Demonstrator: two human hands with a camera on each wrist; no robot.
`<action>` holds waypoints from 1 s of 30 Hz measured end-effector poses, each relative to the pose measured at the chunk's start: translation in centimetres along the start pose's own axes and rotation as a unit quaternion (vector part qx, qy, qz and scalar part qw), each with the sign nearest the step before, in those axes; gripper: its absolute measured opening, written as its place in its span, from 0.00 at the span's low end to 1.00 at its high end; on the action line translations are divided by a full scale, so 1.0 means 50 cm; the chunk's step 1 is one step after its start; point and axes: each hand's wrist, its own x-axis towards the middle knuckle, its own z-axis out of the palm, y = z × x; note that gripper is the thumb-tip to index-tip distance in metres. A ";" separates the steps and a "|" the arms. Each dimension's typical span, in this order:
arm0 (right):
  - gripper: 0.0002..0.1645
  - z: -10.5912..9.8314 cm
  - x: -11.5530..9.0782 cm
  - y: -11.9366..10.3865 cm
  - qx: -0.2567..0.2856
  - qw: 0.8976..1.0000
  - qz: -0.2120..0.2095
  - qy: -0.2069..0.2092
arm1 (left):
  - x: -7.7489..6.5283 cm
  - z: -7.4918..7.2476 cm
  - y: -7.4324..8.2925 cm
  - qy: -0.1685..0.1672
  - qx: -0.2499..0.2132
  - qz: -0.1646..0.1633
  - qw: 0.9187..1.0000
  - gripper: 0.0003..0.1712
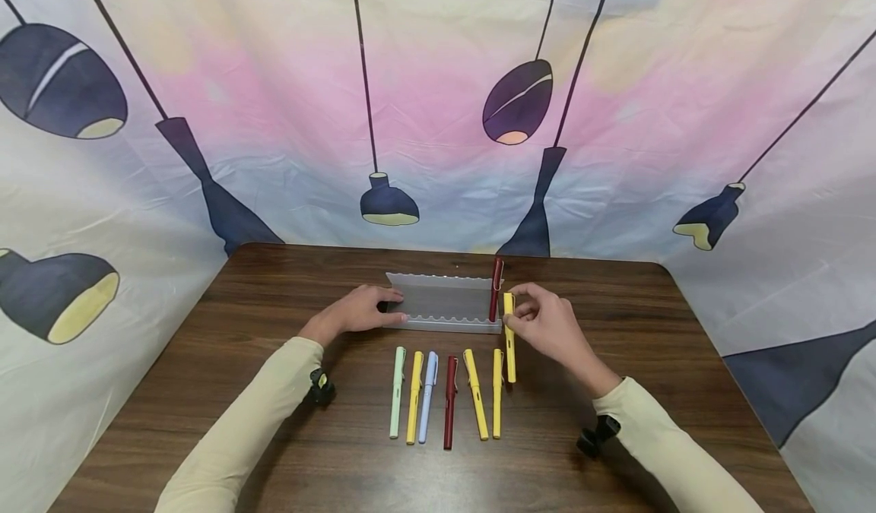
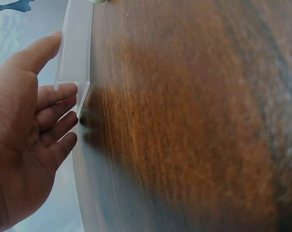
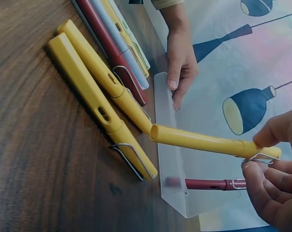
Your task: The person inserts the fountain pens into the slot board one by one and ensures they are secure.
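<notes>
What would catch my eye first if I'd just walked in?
Probably the dark lamps pictured on the pastel backdrop behind the table. Next, perhaps, the bright yellow pen that the right hand pinches by the right end of the tray, where a dark red pen rests. Nearer the viewer, six colourful pens lie side by side.

Head view: from above, facing forward and down.
Close-up wrist views share the notched, translucent plastic tray (image 1: pixel 445 326).
</notes>
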 end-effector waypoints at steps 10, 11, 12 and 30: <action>0.22 0.009 0.027 -0.006 0.002 0.999 -0.019 0.026 | -0.001 0.001 -0.001 -0.002 0.003 -0.001 1.000 0.39; 0.22 0.010 0.031 -0.008 0.004 0.999 -0.021 0.029 | -0.001 0.001 -0.001 -0.002 0.003 -0.002 1.000 0.39; 0.21 0.011 0.035 -0.009 0.006 0.999 -0.024 0.032 | 0.000 0.001 -0.002 -0.003 0.002 -0.003 1.000 0.39; 0.22 0.029 0.097 -0.026 0.036 0.995 -0.040 0.083 | 0.003 0.001 -0.005 -0.007 0.009 -0.011 1.000 0.40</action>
